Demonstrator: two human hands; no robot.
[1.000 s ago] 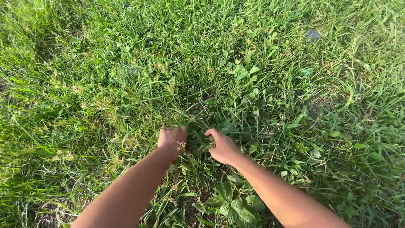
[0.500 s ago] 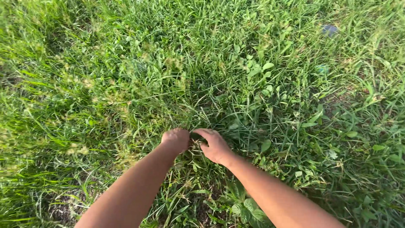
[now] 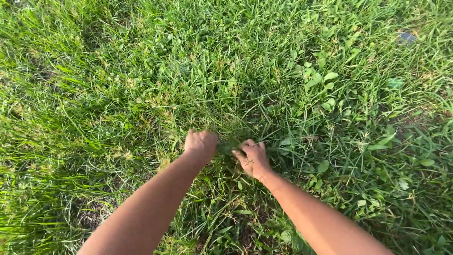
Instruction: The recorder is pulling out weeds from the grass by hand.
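Both my bare arms reach down into thick green grass. My left hand [image 3: 200,144] is a closed fist around a tuft of grass [image 3: 227,147] that runs between the two hands. My right hand [image 3: 253,158] sits just to the right of it, fingers curled over the same tuft. The hands are nearly touching. What lies under the fingers is hidden by the blades.
Long grass covers the whole ground. Broad-leaved weeds [image 3: 320,83] grow at the upper right and another clump [image 3: 288,236] sits near my right forearm. A small dark blue object [image 3: 406,38] lies at the far upper right. Bare dark soil [image 3: 89,215] shows at the lower left.
My hands have come closer together and both have closed on the tuft. The view has shifted, so the weeds and the blue object sit further right.
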